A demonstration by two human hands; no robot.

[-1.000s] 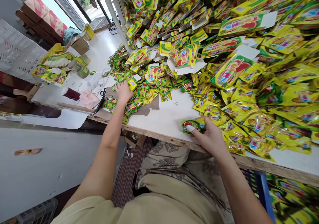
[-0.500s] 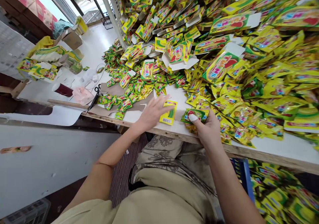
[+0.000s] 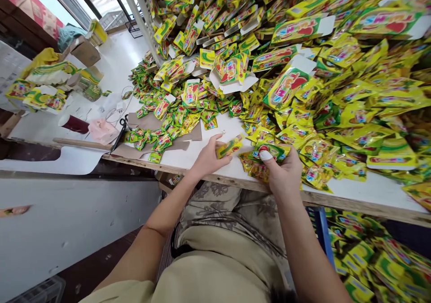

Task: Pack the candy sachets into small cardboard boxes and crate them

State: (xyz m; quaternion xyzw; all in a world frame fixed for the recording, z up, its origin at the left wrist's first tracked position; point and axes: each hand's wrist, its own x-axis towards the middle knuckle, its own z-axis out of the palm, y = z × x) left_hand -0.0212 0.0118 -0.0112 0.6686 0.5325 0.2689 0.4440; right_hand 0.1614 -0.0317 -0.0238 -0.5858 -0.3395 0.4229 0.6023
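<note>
My left hand (image 3: pixel 209 158) grips a small yellow box (image 3: pixel 230 146) by its left end, tilted up over the white tabletop near the front edge. My right hand (image 3: pixel 285 170) is closed on green candy packets (image 3: pixel 273 151), its thumb pressed on top of them. Under and beside these packets lie more yellow packets (image 3: pixel 256 166) at the table edge. A small gap separates the box from the green packets.
A large heap of yellow packets (image 3: pixel 350 150) and printed boxes (image 3: pixel 286 85) covers the right and back. Small green packets (image 3: pixel 164 141), scissors (image 3: pixel 123 122), a pink bag (image 3: pixel 103 130) and a dark red cup (image 3: pixel 74 124) lie left. A blue crate (image 3: pixel 323 235) stands below right.
My left hand has closed on the yellow box, which lay flat under its fingers before, and tilted it up. My right hand still holds the green packets. The view has shifted slightly.
</note>
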